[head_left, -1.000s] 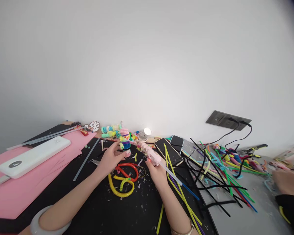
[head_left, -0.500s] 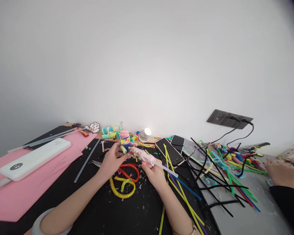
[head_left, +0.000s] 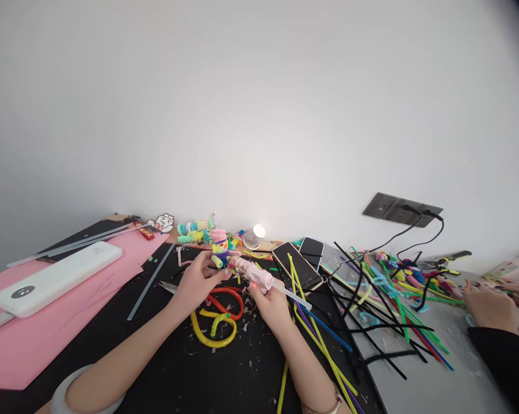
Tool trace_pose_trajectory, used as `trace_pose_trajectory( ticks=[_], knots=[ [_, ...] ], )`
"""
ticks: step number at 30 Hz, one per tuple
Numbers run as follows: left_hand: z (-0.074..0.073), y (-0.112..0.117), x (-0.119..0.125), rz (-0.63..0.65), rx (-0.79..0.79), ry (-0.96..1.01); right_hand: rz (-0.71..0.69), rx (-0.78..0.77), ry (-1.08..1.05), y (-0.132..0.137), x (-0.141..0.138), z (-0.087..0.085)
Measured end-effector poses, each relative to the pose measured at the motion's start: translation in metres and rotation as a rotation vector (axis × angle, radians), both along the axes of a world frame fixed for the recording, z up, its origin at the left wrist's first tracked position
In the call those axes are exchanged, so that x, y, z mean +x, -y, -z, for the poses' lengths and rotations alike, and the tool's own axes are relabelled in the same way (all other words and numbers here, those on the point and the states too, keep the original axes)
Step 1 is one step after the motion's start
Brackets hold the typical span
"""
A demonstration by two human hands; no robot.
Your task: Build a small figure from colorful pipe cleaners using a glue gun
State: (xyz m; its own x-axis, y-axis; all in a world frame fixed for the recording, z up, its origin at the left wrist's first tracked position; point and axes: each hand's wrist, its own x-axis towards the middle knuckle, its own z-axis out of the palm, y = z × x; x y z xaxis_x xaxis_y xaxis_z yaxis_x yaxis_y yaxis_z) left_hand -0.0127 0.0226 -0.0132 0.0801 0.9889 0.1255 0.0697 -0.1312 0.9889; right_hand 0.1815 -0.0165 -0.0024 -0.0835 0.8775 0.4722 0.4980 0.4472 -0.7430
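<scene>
My left hand (head_left: pixel 198 283) is closed around a small pipe-cleaner doll (head_left: pixel 219 246) with a pink top, a yellow middle and a purple-blue lower part. In my right hand (head_left: pixel 271 303) is a pale pink hot glue gun (head_left: pixel 256 275), with a small reddish light near my fingers. Its tip meets or nearly meets the doll's lower side; the exact contact is hidden. A clear glue stick (head_left: pixel 292 294) sticks out of its rear. Below my hands lie a red coiled tube (head_left: pixel 237 315) and a yellow one (head_left: pixel 225 343). Scissors (head_left: pixel 168 286) lie partly under my left wrist.
Pink paper (head_left: pixel 22 356) carries a white power bank (head_left: pixel 61 279) at left. Two phones, the nearer a black one (head_left: pixel 297 265), lie behind my right hand. Black pipe cleaners (head_left: pixel 389 330) spread over the right side. Another person's hand (head_left: pixel 490 307) works at far right.
The whole view has shifted slightly. My hands, the doll and the glue gun keep nearly the same pose. The other person's hands at far right have moved a little.
</scene>
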Motion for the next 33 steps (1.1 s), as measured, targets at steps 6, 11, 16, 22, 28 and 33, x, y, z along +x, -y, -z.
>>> trace_pose_trajectory(
  ticks=[6,11,16,22,28,33],
  knots=[
    [0.0001,0.0006,0.0002,-0.004,-0.005,0.009,0.012,0.001,-0.004,-0.0001,-0.0005,-0.0007],
    [-0.0058,0.0030,0.0018,-0.004,-0.034,0.039,0.020,0.020,-0.005,-0.0002,0.0000,-0.0006],
    [-0.0070,0.0032,0.0025,-0.009,-0.041,0.064,0.025,0.018,-0.003,-0.0002,0.0007,-0.0004],
    [-0.0042,0.0026,0.0015,0.001,-0.027,0.060,0.030,0.029,-0.010,-0.0001,0.0000,-0.0023],
    [-0.0072,0.0044,0.0020,0.000,-0.036,0.079,0.044,0.055,-0.019,0.0001,-0.0004,-0.0036],
    [-0.0064,0.0033,0.0021,-0.003,-0.033,0.078,0.017,0.030,-0.029,0.0000,0.0008,-0.0014]
  ],
)
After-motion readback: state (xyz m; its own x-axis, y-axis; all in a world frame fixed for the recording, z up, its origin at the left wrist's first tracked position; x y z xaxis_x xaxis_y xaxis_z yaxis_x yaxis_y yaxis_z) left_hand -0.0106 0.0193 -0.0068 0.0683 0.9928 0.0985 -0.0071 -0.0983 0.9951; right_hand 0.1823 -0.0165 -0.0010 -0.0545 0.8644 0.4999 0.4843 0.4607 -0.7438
